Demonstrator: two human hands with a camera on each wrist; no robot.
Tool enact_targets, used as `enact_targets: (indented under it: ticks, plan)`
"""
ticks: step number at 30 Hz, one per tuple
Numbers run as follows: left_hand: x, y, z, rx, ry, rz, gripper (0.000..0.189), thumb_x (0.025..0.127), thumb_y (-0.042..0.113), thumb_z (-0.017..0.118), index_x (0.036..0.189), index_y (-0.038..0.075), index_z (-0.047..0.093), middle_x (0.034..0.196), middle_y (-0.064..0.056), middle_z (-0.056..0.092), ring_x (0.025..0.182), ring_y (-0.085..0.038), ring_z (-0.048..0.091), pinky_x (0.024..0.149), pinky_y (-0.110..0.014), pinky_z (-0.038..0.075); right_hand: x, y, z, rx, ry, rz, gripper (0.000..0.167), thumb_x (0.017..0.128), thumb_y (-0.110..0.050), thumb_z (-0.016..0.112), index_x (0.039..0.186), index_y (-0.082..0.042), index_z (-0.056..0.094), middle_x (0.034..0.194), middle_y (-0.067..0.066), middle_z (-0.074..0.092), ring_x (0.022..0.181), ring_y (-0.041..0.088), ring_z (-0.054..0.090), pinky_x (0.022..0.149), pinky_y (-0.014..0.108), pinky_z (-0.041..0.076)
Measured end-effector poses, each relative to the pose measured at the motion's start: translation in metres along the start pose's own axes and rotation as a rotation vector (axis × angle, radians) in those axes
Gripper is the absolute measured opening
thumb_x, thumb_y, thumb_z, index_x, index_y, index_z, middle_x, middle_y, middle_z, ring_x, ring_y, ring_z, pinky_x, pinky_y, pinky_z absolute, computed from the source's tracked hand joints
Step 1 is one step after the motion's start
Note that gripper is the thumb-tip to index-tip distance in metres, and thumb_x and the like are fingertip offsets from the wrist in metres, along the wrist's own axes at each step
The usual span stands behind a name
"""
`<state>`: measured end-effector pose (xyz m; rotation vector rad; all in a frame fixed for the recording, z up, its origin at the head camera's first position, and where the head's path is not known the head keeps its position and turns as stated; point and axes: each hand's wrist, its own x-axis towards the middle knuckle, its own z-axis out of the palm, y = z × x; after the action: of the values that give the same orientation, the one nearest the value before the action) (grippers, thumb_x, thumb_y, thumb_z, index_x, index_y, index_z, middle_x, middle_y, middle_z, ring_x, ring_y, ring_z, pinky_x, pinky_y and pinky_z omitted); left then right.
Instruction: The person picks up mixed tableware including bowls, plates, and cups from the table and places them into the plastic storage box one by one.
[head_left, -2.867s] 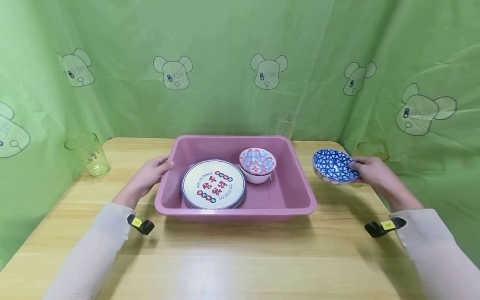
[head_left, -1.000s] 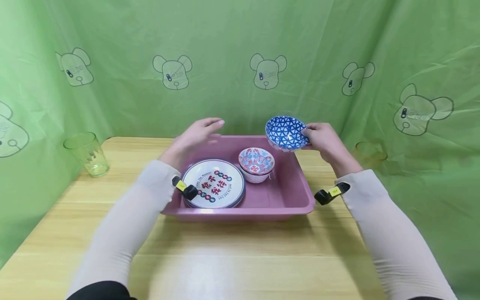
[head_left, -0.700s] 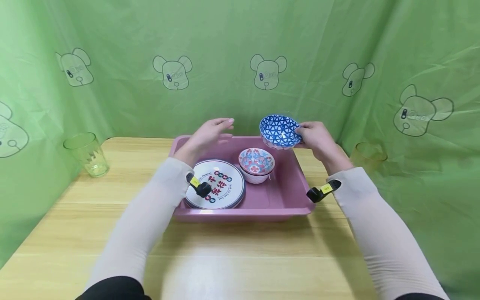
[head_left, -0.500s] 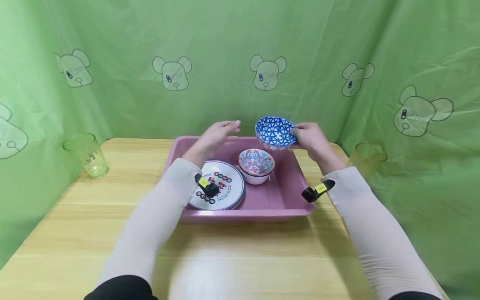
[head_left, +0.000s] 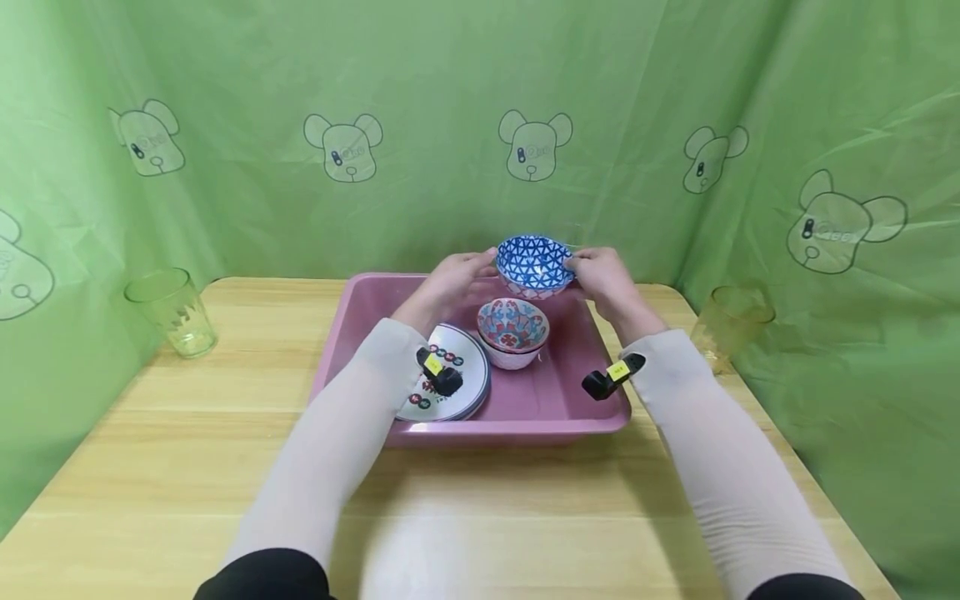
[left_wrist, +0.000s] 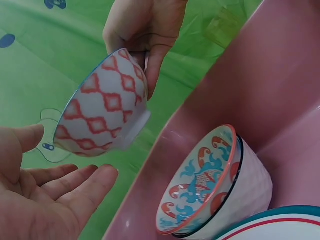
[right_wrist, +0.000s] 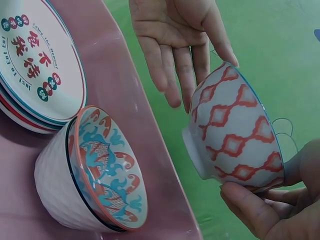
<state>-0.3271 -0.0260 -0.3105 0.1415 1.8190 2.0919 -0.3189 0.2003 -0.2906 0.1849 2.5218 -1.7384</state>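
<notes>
A bowl (head_left: 534, 265), blue triangle pattern inside and red diamonds on its white outside (right_wrist: 230, 132), is held in the air above the far rim of the pink basin. My right hand (head_left: 603, 279) pinches it at the right side, thumb over the rim and fingers beneath. On its left side is my left hand (head_left: 453, 283), fingers extended and close to the bowl; in the left wrist view that hand (left_wrist: 55, 190) shows a small gap to it. Inside the basin, two nested bowls (head_left: 513, 329) stand beside a stack of white plates (head_left: 457, 375), partly hidden by my left forearm.
The pink basin (head_left: 510, 427) stands on a wooden table (head_left: 525, 517). A greenish glass (head_left: 176, 312) is at the left edge and a yellow glass (head_left: 731, 325) at the right. Green curtain (head_left: 442, 192) hangs close behind the table.
My right hand has carried the blue-patterned bowl from right of the basin leftward to above its far rim. My left hand has left the basin's left rim and come up beside the bowl.
</notes>
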Motion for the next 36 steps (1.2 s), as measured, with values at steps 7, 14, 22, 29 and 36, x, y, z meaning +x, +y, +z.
enact_targets:
  ticks: [7, 14, 22, 29, 36]
  plan:
    - [0.009, -0.012, 0.002, -0.027, -0.014, -0.003, 0.049, 0.102, 0.026, 0.053, 0.141, -0.004, 0.045, 0.130, -0.023, 0.058, 0.113, -0.033, 0.062, 0.099, -0.041, 0.049, 0.007, 0.008, 0.010, 0.108, 0.005, 0.018, 0.036, 0.102, -0.007, 0.044, 0.131, 0.015, 0.048, 0.111, 0.020, 0.054, 0.078, 0.016, 0.062, 0.081, 0.028, 0.057]
    - [0.014, -0.018, 0.002, -0.026, 0.031, -0.017, 0.049, 0.102, 0.021, 0.054, 0.141, -0.005, 0.044, 0.127, -0.026, 0.058, 0.113, -0.034, 0.061, 0.099, -0.040, 0.049, 0.011, 0.012, 0.018, 0.111, 0.016, 0.038, 0.037, 0.102, -0.006, 0.044, 0.133, 0.013, 0.048, 0.117, 0.021, 0.054, 0.084, 0.018, 0.060, 0.099, 0.044, 0.049]
    - [0.018, -0.024, -0.001, -0.012, 0.075, -0.005, 0.046, 0.103, 0.014, 0.051, 0.141, -0.009, 0.041, 0.130, -0.029, 0.055, 0.120, -0.036, 0.056, 0.096, -0.035, 0.051, 0.014, 0.019, 0.028, 0.093, 0.025, 0.041, 0.036, 0.101, -0.008, 0.046, 0.130, 0.013, 0.052, 0.116, 0.023, 0.055, 0.077, 0.017, 0.062, 0.091, 0.040, 0.054]
    - [0.018, -0.027, -0.002, 0.042, 0.100, -0.007, 0.043, 0.103, 0.013, 0.049, 0.140, -0.009, 0.042, 0.129, -0.029, 0.055, 0.110, -0.031, 0.060, 0.094, -0.034, 0.053, 0.016, 0.026, 0.033, 0.074, 0.030, 0.020, 0.035, 0.102, -0.010, 0.045, 0.129, 0.011, 0.055, 0.118, 0.022, 0.054, 0.072, 0.015, 0.063, 0.085, 0.036, 0.057]
    - [0.018, -0.031, -0.005, 0.152, 0.126, -0.010, 0.036, 0.102, 0.009, 0.049, 0.132, -0.011, 0.051, 0.121, -0.027, 0.056, 0.090, -0.023, 0.058, 0.089, -0.032, 0.055, 0.018, 0.031, 0.037, -0.069, 0.047, -0.020, 0.036, 0.100, -0.011, 0.046, 0.127, 0.009, 0.059, 0.117, 0.023, 0.058, 0.077, 0.016, 0.062, 0.083, 0.036, 0.058]
